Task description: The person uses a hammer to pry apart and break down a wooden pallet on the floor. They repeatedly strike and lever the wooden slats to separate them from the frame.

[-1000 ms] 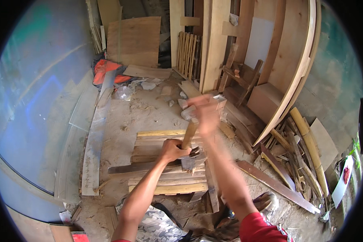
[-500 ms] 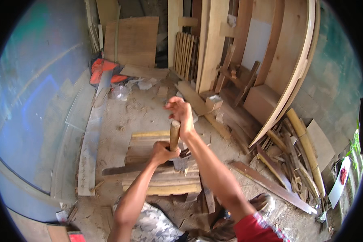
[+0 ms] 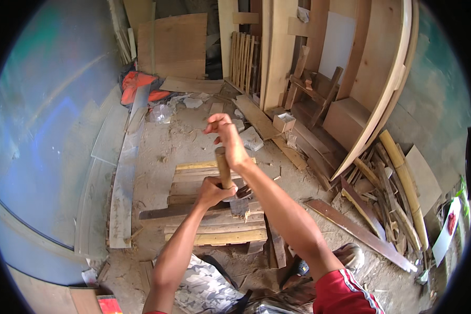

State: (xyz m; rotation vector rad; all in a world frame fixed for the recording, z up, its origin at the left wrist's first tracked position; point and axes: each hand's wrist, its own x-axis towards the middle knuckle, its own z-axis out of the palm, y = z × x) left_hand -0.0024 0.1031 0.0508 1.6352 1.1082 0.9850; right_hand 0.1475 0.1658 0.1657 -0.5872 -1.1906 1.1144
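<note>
My left hand (image 3: pixel 215 192) is wrapped round the lower part of a round wooden handle (image 3: pixel 223 167). The handle stands nearly upright, its top leaning slightly left. What joins its lower end is partly hidden by my fingers; a dark piece (image 3: pixel 244 191) shows just right of them. Beside and above the handle's top, my right hand (image 3: pixel 228 140) is raised with fingers bent and apart, gripping nothing. Under my hands, a dark block with a splintered end (image 3: pixel 240 208) and a long dark board (image 3: pixel 159 213) lie on a low slatted wooden platform (image 3: pixel 214 239).
Scrap wood and bamboo (image 3: pixel 397 183) are heaped at the right, near a long brown board (image 3: pixel 358 234) on the ground. Tall wooden panels (image 3: pixel 374 78) lean at the back right. A small box (image 3: pixel 284 122) sits before them. Long strips (image 3: pixel 121 209) line the left wall.
The handle's top has tipped slightly to the left, and my right hand has shifted left with it. My left hand keeps its grip. The whole view has shifted a little.
</note>
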